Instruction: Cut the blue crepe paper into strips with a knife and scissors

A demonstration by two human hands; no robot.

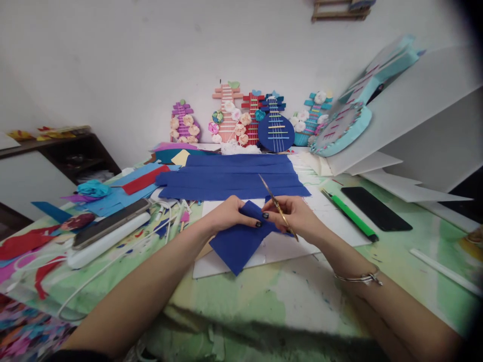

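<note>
A dark blue piece of crepe paper (pixel 237 249) hangs from my left hand (pixel 236 213), its lower corner pointing down at me. My left thumb presses on it near the top, with the fingers behind. In my right hand (pixel 292 213) lies a slim pair of gold-handled scissors (pixel 278 205), with the pointed tip up and to the left. The thumb and fingertips of that hand also meet the right edge of the paper. Under both hands is a white board (pixel 222 269). Wide blue crepe strips (pixel 234 176) lie flat just beyond them.
A green cutter knife (pixel 350 216) and a black phone (pixel 377 208) lie to the right, near a white stick (pixel 445 271). At left, another phone (pixel 111 223) rests on a white box among paper scraps. Decorated instrument models (pixel 276 131) stand along the wall; white boards (pixel 415 110) lean at right.
</note>
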